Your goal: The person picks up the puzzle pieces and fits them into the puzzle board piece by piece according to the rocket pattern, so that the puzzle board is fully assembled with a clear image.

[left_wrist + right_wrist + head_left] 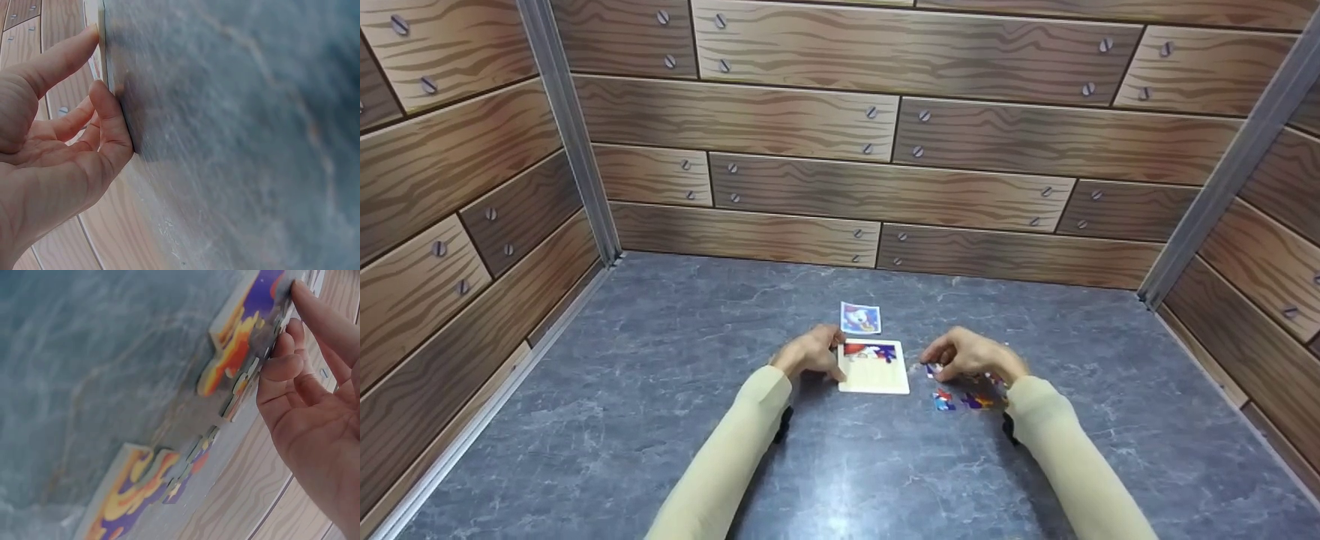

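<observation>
A cream puzzle tray (874,384) lies on the table, its top part filled with red, white and purple pieces. At its left edge is my left hand (813,352), thumb and index finger touching the frame. The left wrist view shows this left hand (73,135) with its other fingers bent behind. To the right of the tray, my right hand (971,354) has thumb and fingertips around a puzzle piece (934,370) at the table surface. In the right wrist view the right hand (315,377) partly covers the pieces beyond its fingers.
A picture card (860,319) lies just behind the tray. Loose puzzle pieces, including a blue-red one (943,400) and a purple-orange one (977,401), lie below the right hand. Wood-patterned walls (885,172) enclose the grey marbled table (675,360).
</observation>
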The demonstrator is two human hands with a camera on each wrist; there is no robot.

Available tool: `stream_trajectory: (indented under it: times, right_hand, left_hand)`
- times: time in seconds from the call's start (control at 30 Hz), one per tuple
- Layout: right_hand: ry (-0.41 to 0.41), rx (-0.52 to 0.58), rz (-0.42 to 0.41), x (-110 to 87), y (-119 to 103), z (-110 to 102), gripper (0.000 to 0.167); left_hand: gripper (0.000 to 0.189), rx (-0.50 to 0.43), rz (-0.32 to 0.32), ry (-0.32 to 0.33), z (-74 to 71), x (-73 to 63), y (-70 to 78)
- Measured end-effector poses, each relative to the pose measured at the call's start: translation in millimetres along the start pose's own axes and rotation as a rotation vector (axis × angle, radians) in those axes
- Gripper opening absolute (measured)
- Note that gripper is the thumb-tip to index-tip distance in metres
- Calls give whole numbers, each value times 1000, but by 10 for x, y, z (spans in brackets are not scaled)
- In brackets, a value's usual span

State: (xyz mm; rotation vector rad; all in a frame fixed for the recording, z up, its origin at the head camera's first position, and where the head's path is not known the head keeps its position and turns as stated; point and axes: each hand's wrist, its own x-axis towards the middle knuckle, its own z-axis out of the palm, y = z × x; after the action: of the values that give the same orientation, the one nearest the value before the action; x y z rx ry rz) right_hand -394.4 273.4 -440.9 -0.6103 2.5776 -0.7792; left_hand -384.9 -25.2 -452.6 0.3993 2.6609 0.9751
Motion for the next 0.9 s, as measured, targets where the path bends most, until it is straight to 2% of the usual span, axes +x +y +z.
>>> stream_trajectory:
  times: [0.17,0.4,0.57,0.9]
  right_hand:
    - [14,5,27,11,-17,6,35]
    - [-5,26,40,34,-42,2,27]
    - [-19,-9,21,30,-49,9,26]
    - [7,12,-50,22,-19,11,27]
  left_hand:
    - [62,-18,2,1,-2,1,-2]
    - [62,-17,6,12,7,-13,-12]
    - [63,-37,1,3,14,-20,-11]
    - [62,-5,-7,10,3,-15,1]
